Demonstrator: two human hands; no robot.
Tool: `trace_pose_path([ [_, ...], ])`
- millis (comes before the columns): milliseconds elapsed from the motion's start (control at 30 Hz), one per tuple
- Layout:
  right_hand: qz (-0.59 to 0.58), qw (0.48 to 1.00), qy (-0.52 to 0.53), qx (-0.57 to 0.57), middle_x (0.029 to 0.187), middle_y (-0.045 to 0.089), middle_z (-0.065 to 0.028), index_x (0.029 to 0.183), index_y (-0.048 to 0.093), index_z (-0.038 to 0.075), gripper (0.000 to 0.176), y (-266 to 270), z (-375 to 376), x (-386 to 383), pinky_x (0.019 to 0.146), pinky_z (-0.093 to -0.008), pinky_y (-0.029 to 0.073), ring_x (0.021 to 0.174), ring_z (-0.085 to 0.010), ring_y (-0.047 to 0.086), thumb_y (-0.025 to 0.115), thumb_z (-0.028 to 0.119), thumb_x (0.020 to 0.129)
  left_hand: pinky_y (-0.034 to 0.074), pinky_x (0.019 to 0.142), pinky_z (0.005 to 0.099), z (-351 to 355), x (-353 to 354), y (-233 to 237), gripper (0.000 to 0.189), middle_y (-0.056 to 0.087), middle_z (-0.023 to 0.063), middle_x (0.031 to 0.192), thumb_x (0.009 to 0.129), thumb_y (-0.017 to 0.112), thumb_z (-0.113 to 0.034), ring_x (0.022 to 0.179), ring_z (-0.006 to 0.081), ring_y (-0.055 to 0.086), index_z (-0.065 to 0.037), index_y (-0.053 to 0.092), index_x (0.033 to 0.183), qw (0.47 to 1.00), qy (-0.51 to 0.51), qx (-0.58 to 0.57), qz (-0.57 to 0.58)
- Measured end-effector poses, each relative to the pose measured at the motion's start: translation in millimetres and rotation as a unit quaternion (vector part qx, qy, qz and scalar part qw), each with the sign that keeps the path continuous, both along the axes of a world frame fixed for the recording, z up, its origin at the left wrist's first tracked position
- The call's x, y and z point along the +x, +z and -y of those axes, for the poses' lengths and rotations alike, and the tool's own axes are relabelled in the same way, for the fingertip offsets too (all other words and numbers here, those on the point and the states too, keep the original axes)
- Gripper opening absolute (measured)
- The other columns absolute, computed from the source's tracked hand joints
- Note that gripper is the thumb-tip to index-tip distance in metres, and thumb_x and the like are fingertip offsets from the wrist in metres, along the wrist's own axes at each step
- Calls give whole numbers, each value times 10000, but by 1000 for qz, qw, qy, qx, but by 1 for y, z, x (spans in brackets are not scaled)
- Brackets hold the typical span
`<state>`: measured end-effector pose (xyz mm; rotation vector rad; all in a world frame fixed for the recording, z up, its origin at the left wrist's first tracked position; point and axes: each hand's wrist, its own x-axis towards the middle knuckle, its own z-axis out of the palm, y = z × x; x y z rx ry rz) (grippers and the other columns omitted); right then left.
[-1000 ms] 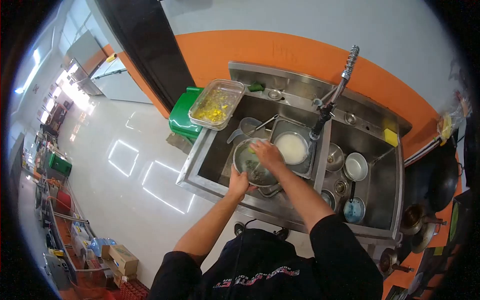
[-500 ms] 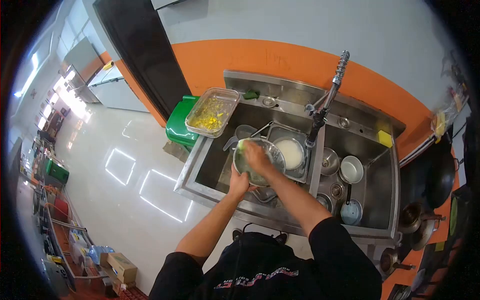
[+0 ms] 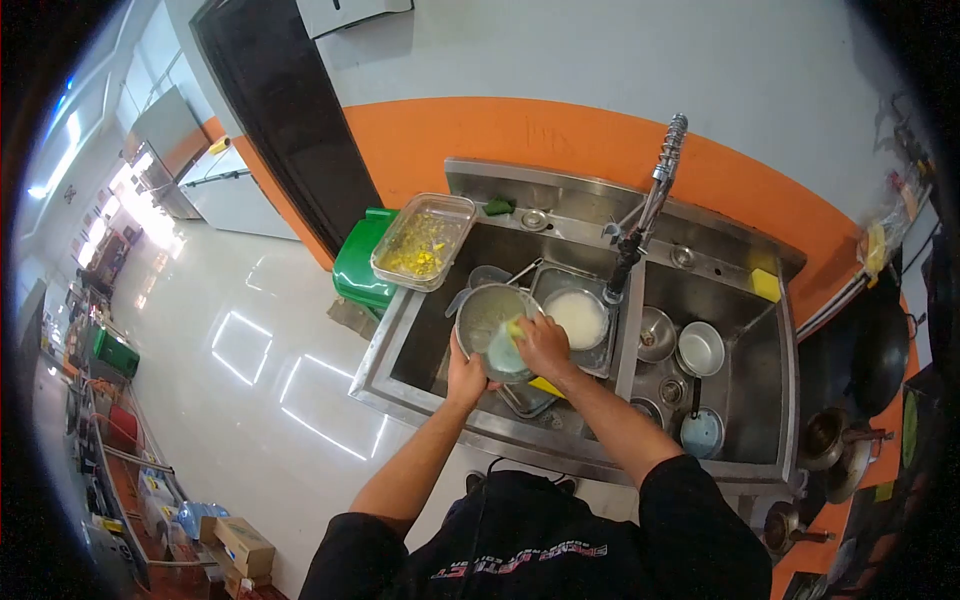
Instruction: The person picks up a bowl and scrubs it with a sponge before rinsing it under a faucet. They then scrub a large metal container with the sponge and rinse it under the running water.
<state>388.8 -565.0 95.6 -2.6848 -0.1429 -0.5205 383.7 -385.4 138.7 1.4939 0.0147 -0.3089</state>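
Note:
A round metal bowl [image 3: 482,309] is tilted toward me over the left sink basin. My left hand [image 3: 467,378] grips its lower left rim, thumb on the near side. My right hand [image 3: 544,348] is closed on a yellow-green sponge [image 3: 514,329], pressed at the bowl's inner right side. Pale, soapy-looking film lies on the bowl's inside. Just below my right hand shows a yellow strip [image 3: 546,387], partly hidden. Behind the bowl, a square metal pan [image 3: 547,287] holds a round dish of whitish liquid [image 3: 577,318].
A clear tray [image 3: 425,232] with yellow food scraps rests on the sink's left corner, by a green bin [image 3: 361,262]. The spring faucet [image 3: 640,230] rises between the basins. In the right basin sit a small saucepan [image 3: 701,349] and several bowls. A yellow sponge [image 3: 766,285] lies on the right ledge.
My right hand has moved from the bowl's middle to its right side, with the sponge now showing. The bowl has shifted slightly left, and the view has tilted upward a little.

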Motion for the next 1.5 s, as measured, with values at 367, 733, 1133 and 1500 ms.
trace_pose_path([
  [367,35,999,-8,-13,1002,533,-184,986,586,72,141,52,-4,65,726,-470,497,902,-352,587,549,131,864,619,511,366,32,2,-22,636,439,195,1302,911,359,-80,909,312,648,-229,120,1482,993,-16,-111,-31],
  [733,-80,983,165,-24,1054,602,-195,994,655,45,210,18,27,18,889,-416,459,974,-341,596,582,88,801,609,569,340,23,31,-12,643,498,201,1280,910,342,-43,969,314,640,-188,162,1509,987,31,7,158],
  [1133,25,991,112,-72,1203,581,-197,1092,614,4,295,-21,45,61,912,-434,496,1116,-338,582,527,20,810,620,652,413,50,19,-20,707,397,211,1353,890,315,-15,1047,366,604,-253,48,1501,995,-18,-93,-40],
  [1500,-195,941,107,257,1103,589,-271,1151,534,0,341,9,8,31,912,-472,452,1054,-439,563,502,130,837,616,550,362,75,53,-109,711,427,231,1312,866,355,11,1058,343,578,-174,96,1502,962,45,32,268],
])
